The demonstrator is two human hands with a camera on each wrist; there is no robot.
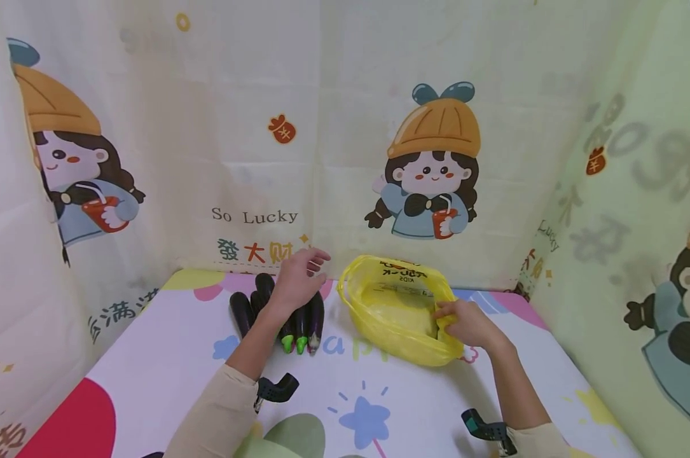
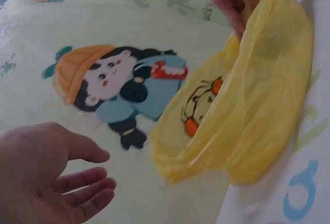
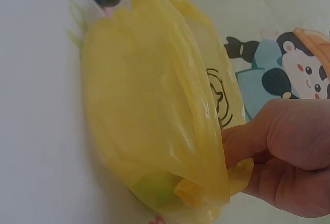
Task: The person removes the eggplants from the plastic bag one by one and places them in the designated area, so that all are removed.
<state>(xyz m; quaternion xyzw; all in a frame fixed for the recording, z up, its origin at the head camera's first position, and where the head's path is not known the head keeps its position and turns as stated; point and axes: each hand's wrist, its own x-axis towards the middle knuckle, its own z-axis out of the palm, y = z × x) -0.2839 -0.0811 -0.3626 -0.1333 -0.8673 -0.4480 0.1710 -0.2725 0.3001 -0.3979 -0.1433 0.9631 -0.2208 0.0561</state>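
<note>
A yellow plastic bag [image 1: 379,334] stands open-mouthed on the table, with dark print on its inner back wall. At its right rim my right hand [image 1: 472,324] pinches the plastic; in the right wrist view, a fold of yellow film [image 3: 240,176] pokes out between the fingers. A greenish patch [image 3: 157,188] shows dimly through the bag's wall; what it is cannot be told. Left of the bag lie several dark purple eggplants [image 1: 316,321], some with green stem ends toward me. Above them my left hand [image 1: 299,280] hovers with fingers loosely extended, holding nothing and apart from the bag.
The table [image 1: 425,407] has a white cover with colourful prints. Patterned cloth walls [image 1: 333,178] enclose its back and both sides. A black wrist device [image 1: 277,388] sits on the left forearm and another [image 1: 488,427] on the right.
</note>
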